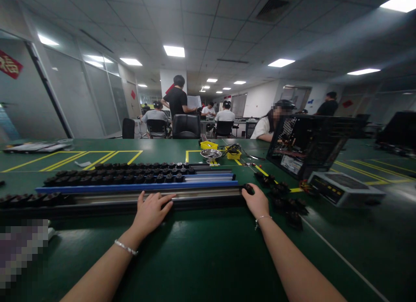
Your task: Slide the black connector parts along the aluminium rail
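- The left hand [151,213] lies open, fingers spread, on the front rail [208,201] (a pale bracelet [126,248] circles that wrist).
- The right hand [257,201] pinches a small black piece [248,189] between thumb and fingers, at the front rail's right end.
- The front rail lies crosswise on the green table [201,258]; a row of black pieces [35,199] sits toward its left end.
- Just behind runs a blue rail [136,187], with further rows of similar pieces beyond.
- Loose black parts [294,204] lie right of the right hand, near a power supply [344,191].
- Farther back are an open computer case [302,139], a metal dish [211,154] and a yellow bin [234,156].
- A person in white [264,128] sits beyond the case.
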Motion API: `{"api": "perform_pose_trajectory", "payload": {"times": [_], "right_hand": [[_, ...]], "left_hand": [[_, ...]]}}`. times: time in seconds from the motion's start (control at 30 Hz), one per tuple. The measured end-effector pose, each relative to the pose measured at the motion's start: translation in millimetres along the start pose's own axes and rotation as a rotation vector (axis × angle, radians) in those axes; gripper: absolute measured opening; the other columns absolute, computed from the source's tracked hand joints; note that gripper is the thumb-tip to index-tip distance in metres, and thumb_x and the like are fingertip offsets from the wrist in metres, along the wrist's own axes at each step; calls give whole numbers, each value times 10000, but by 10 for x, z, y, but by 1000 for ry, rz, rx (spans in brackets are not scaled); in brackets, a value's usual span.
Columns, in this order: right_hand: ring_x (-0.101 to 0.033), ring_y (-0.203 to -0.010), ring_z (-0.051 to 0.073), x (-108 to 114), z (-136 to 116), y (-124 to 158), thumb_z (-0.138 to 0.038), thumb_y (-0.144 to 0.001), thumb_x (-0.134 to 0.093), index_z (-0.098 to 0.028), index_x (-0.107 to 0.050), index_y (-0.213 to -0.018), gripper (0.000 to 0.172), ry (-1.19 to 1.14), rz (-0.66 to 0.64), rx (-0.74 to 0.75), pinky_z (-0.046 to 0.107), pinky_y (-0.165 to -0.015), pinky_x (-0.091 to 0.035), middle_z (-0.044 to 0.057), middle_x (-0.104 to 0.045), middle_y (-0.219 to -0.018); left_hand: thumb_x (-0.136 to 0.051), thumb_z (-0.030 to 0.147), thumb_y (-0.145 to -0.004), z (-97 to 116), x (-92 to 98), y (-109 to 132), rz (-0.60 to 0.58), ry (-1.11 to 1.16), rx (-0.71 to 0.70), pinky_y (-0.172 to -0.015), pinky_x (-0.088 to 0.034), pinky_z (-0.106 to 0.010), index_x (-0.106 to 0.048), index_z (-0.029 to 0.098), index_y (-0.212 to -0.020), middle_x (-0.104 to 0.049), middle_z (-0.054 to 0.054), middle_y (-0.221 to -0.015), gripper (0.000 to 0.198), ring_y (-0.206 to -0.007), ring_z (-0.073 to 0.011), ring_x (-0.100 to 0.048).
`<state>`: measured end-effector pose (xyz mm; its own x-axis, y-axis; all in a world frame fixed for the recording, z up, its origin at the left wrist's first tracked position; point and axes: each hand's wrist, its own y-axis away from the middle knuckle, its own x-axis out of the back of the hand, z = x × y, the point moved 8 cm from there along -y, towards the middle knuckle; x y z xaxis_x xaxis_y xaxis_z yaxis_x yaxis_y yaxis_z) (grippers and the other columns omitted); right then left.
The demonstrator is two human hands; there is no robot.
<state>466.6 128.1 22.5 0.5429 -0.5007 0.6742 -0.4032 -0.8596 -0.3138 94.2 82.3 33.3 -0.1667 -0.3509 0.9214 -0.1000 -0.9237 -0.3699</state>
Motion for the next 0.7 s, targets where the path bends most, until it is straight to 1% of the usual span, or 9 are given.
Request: {"api": "perform_pose_trajectory", "payload": {"times": [0.2, 0.33, 0.53, 0.7], "right_hand": [[-572, -897, 203, 19, 19, 1, -418, -724, -457, -213, -573, -1069, 417, -31, -7, -20, 289, -763, -428, 54, -624, -1003], [-585, -864, 198, 33, 51, 6, -414, -726, -465, -231, -561, -1087, 417, -50, -23, -74, 286, -735, -436, 50, -631, -998], [-578, -909, 198, 43, 66, 10, -412, -716, -488, -231, -541, -1117, 444, -76, -19, -109, 289, -778, -432, 47, -627, -1025], [-580, -909, 203, 30, 81, 11, -412, -719, -482, -225, -535, -1136, 460, -85, -34, -127, 294, -767, -438, 54, -629, -1024]], "left_hand": [[-336, 474, -829, -4, 6, -2, 1, 9, 4, -1014, -109, -525, -541, 424, -1124, -590, 14, -804, 363, -864, -169, -537], [-334, 472, -832, -8, 1, -2, 0, 12, 5, -1016, -106, -522, -541, 424, -1124, -589, 12, -804, 362, -868, -170, -538], [-322, 470, -836, 0, 8, 2, 10, 5, -3, -1016, -102, -524, -539, 423, -1126, -588, 12, -804, 365, -869, -170, -540], [-320, 478, -834, 9, 21, 3, 6, 10, -5, -1017, -107, -525, -537, 418, -1131, -590, 14, -797, 373, -852, -167, -541]]}}
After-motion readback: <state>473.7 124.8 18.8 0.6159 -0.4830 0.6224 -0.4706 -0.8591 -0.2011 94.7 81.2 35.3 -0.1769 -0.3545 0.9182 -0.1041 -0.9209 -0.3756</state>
